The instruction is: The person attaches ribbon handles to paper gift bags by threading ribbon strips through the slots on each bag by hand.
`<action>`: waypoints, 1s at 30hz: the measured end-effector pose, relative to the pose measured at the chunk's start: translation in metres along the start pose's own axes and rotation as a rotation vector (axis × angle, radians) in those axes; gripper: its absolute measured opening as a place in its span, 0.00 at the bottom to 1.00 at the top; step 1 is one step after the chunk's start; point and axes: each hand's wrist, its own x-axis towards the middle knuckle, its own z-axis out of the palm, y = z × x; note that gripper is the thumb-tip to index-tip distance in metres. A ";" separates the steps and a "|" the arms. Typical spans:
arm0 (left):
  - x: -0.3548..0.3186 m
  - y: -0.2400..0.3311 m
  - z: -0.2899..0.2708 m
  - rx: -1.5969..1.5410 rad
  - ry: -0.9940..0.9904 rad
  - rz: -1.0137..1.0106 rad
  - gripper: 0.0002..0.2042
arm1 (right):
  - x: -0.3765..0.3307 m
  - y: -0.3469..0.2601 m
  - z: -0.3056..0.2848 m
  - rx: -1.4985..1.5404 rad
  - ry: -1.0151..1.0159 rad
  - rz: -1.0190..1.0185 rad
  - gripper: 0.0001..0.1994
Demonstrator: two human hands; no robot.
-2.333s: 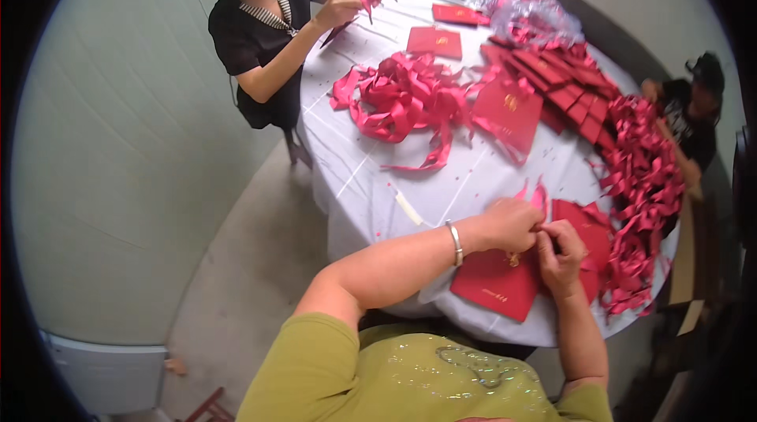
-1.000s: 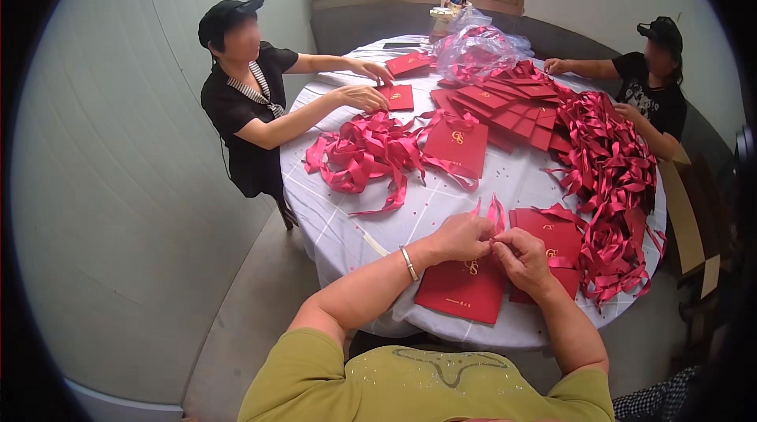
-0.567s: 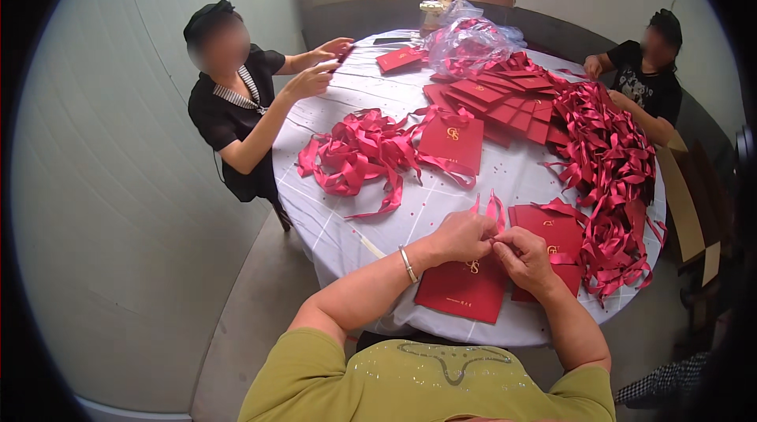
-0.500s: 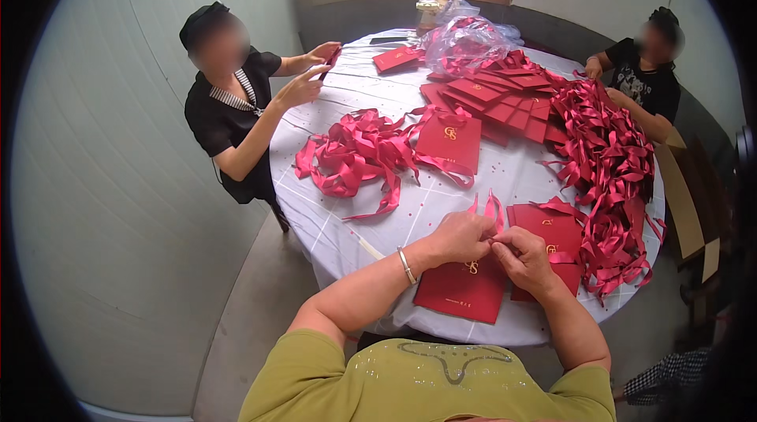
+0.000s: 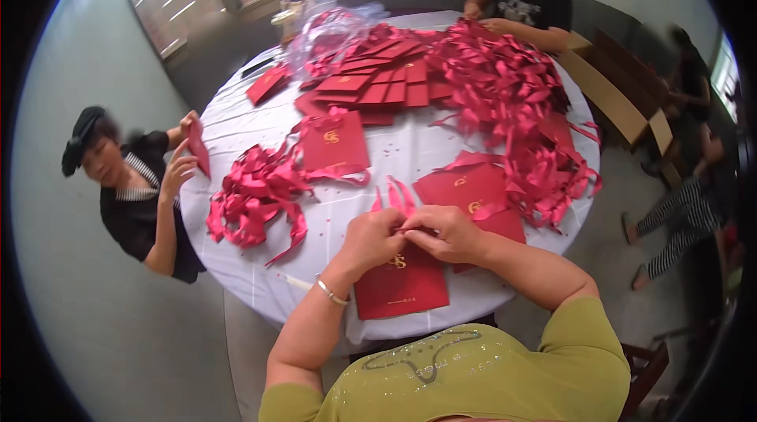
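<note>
1. Since the earlier frame both hands have stayed pinched together at the ribbon; the view has swung, so the co-worker in black now sits at left edge.
2. Red ribbon (image 5: 397, 195) sticks up at frame centre, just above a red folder (image 5: 402, 284) lying on the tabletop (image 5: 260, 284) near its lower edge.
3. Left hand (image 5: 371, 237) and right hand (image 5: 448, 234) touch each other, fingers closed on the ribbon's base over the folder.
4. Progress, judged: bow looks partly formed, not yet fixed.
5. Around: loose ribbon pile (image 5: 254, 195) at left, flat folder stack (image 5: 377, 83) at top, big ribbon heap (image 5: 512, 98) upper right; much seems left.
</note>
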 end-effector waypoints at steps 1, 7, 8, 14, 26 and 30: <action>0.000 -0.001 0.001 -0.002 -0.018 -0.022 0.09 | -0.003 0.003 0.001 0.015 0.009 0.006 0.05; 0.004 -0.003 0.002 -0.022 -0.081 -0.058 0.10 | -0.010 0.002 0.002 -0.037 0.026 -0.002 0.05; 0.003 -0.007 0.002 -0.067 -0.090 -0.092 0.09 | -0.010 0.001 0.003 -0.051 0.011 -0.008 0.05; -0.009 -0.008 -0.009 -0.315 -0.074 -0.158 0.13 | 0.005 -0.006 0.007 -0.238 0.172 -0.180 0.06; -0.010 0.006 -0.014 -0.095 0.005 0.031 0.11 | 0.008 -0.001 0.005 -0.180 0.066 -0.077 0.09; -0.016 0.011 -0.026 0.053 -0.019 0.042 0.09 | 0.009 -0.009 0.002 -0.253 0.055 -0.163 0.10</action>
